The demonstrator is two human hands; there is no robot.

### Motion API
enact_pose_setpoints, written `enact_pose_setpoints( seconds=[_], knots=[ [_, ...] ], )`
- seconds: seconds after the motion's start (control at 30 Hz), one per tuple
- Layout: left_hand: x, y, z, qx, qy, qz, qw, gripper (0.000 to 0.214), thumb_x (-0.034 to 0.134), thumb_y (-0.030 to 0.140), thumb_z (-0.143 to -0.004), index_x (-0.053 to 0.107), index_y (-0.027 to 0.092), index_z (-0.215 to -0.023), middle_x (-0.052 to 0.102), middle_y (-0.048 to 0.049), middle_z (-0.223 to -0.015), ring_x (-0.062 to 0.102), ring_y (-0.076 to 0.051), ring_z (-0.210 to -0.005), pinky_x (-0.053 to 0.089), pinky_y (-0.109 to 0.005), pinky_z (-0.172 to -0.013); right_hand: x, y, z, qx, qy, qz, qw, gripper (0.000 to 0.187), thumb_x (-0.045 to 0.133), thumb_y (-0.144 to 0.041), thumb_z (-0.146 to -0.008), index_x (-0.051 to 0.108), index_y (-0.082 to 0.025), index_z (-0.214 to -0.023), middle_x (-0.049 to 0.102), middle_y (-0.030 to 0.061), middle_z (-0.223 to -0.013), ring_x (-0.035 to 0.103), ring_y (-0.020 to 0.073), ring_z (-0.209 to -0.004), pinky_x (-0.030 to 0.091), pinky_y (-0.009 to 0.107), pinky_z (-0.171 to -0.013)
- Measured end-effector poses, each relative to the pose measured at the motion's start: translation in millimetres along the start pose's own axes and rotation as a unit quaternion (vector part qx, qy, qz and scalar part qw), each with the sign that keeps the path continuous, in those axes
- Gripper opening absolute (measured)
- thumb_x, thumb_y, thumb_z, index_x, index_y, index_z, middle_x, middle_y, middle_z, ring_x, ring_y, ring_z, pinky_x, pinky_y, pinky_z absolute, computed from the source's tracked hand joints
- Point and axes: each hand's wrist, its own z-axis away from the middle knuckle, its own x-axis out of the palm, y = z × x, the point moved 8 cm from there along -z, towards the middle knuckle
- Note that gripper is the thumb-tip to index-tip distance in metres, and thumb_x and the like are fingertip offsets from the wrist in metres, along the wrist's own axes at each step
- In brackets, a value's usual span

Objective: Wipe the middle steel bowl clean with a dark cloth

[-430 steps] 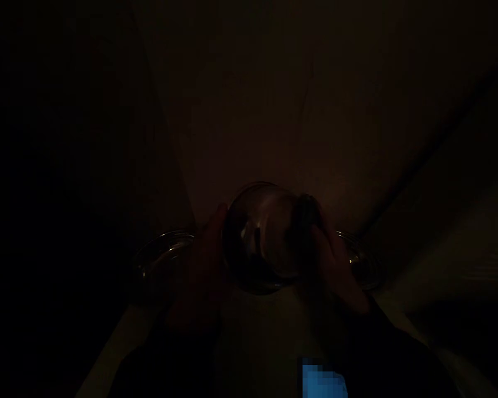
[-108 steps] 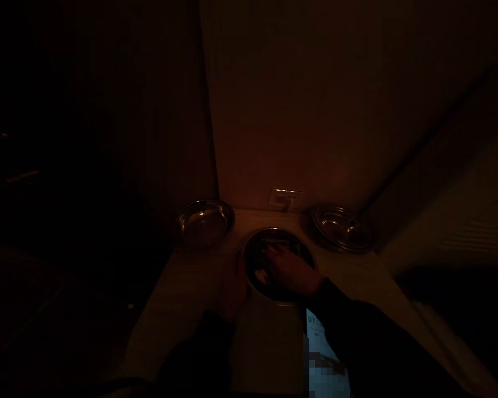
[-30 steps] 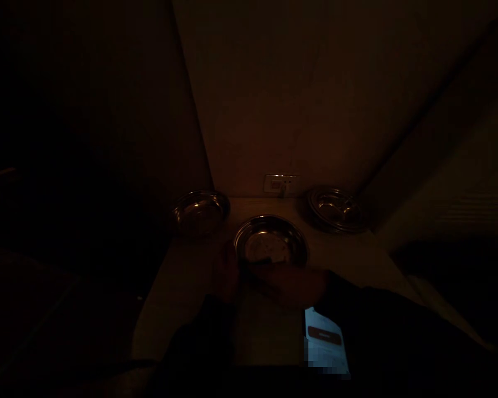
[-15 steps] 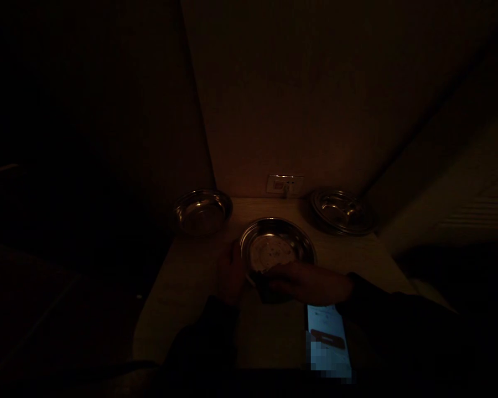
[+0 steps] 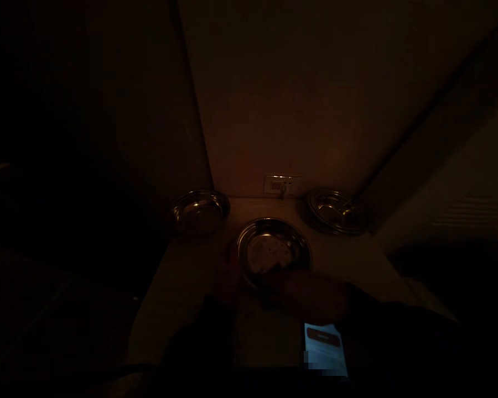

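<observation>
A round shiny metal dish [image 5: 269,237] with a raised rim sits at the middle of the small table, with specks on its floor. At its left rim is my left hand [image 5: 226,271], closed against the edge; the fingers are very dim. My right hand [image 5: 307,290] reaches over the near side of the dish, its fingers closed on a dark, limp piece that looks like a cloth [image 5: 269,304]. Deep shadow hides most of that cloth. A lit phone [image 5: 324,345] lies just below my right wrist.
Another metal dish [image 5: 201,213] stands at the table's back left corner. A stack of metal dishes [image 5: 338,213] is at the back right. Behind the pale table [image 5: 182,276], a wall socket [image 5: 282,184] has a plug in it.
My right hand has moved slightly down toward the near rim and covers more of the phone's top. The light on both hands is dimmer. My left hand stays at the rim.
</observation>
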Motion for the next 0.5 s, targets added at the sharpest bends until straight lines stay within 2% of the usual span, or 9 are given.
enact_pose_setpoints(
  seconds=[0.07,0.13,0.23,0.37,0.43,0.5],
  knots=[
    [-2.5,1,0,-0.005,0.007,-0.009,1.000,0.040,0.041,0.036,-0.088,0.071,0.011,-0.095,0.073,-0.0123,-0.097,0.067,-0.024,-0.090,0.050,-0.031,-0.077,2,-2,-15,0.019,0.031,0.012,0.999,0.030,0.040,-0.025,-0.096,0.056,-0.016,-0.120,0.066,0.0144,-0.118,0.065,0.0223,-0.103,0.048,0.031,-0.088],
    [-5.3,0,-1,-0.006,0.013,-0.014,1.000,0.039,0.041,0.035,-0.087,0.070,0.011,-0.098,0.072,-0.0129,-0.101,0.066,-0.024,-0.092,0.049,-0.032,-0.079,5,-4,-23,0.019,0.035,0.013,0.999,0.032,0.038,-0.025,-0.097,0.054,-0.015,-0.123,0.065,0.0152,-0.120,0.064,0.0225,-0.105,0.048,0.032,-0.088],
    [-5.1,-3,-2,-0.004,0.003,-0.019,1.000,0.040,0.041,0.038,-0.088,0.070,0.012,-0.099,0.073,-0.0112,-0.098,0.066,-0.024,-0.091,0.049,-0.032,-0.078,4,0,-8,0.011,0.017,0.018,1.000,0.032,0.044,-0.027,-0.095,0.054,-0.016,-0.124,0.067,0.0135,-0.116,0.066,0.0229,-0.101,0.049,0.032,-0.085],
    [-0.2,-5,-3,0.001,-0.016,-0.023,1.000,0.043,0.040,0.040,-0.089,0.070,0.013,-0.101,0.072,-0.0108,-0.102,0.065,-0.024,-0.093,0.049,-0.033,-0.080,2,7,15,-0.005,-0.017,0.043,0.999,0.029,0.044,-0.027,-0.095,0.059,-0.018,-0.119,0.069,0.0113,-0.111,0.066,0.0217,-0.101,0.049,0.031,-0.086],
    [0.1,-4,-3,-0.001,-0.016,-0.026,1.000,0.043,0.039,0.039,-0.089,0.070,0.011,-0.101,0.072,-0.0114,-0.101,0.065,-0.024,-0.092,0.049,-0.033,-0.080,5,2,7,-0.020,-0.007,0.041,0.999,0.031,0.042,-0.027,-0.096,0.057,-0.017,-0.121,0.069,0.0118,-0.112,0.066,0.0210,-0.101,0.049,0.030,-0.085],
    [-1.6,-1,-2,-0.006,-0.015,-0.031,0.999,0.042,0.039,0.037,-0.089,0.070,0.010,-0.099,0.072,-0.0118,-0.098,0.066,-0.023,-0.090,0.049,-0.031,-0.078,4,-2,-8,-0.014,0.040,0.050,0.998,0.033,0.041,-0.028,-0.096,0.054,-0.016,-0.124,0.068,0.0131,-0.113,0.066,0.0211,-0.099,0.050,0.030,-0.083]
  ],
)
